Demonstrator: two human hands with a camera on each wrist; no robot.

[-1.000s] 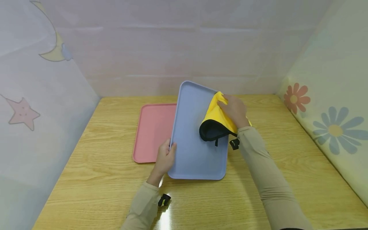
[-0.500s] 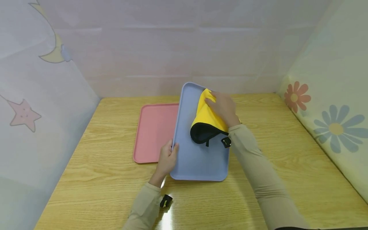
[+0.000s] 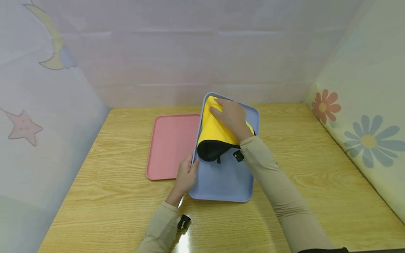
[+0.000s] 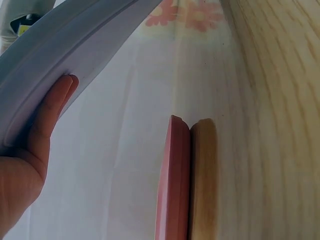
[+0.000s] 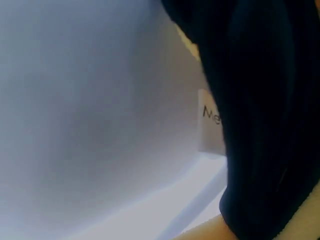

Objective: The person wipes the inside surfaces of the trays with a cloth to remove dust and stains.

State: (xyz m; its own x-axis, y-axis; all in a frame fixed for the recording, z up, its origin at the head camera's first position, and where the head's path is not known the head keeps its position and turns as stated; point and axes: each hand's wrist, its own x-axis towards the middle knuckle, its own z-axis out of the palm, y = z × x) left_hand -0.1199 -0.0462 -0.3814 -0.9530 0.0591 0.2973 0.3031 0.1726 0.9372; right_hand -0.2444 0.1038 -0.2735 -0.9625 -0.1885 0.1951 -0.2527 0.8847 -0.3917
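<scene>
In the head view my left hand (image 3: 186,175) grips the left edge of a blue tray (image 3: 221,184), which is raised and tilted above the table. The left wrist view shows fingers (image 4: 47,117) under the tray's outer side. My right hand (image 3: 232,117) holds a yellow cloth (image 3: 212,128) with a black border and dark underside against the tray's inner face, near its upper left corner. Up close in the right wrist view, the dark side of the cloth (image 5: 265,100) hangs beside the pale tray surface (image 5: 90,120). A white label (image 5: 210,125) with printed letters peeks out from behind it.
A pink tray (image 3: 171,147) lies on the wooden table (image 3: 104,182), partly covered by the blue tray in the head view. Fabric walls (image 3: 196,56) with printed moon, star and flowers stand at the back and both sides.
My right hand has moved the yellow cloth leftward across the blue tray, from its right side to its left edge. The blue tray and my left hand have shifted slightly right.
</scene>
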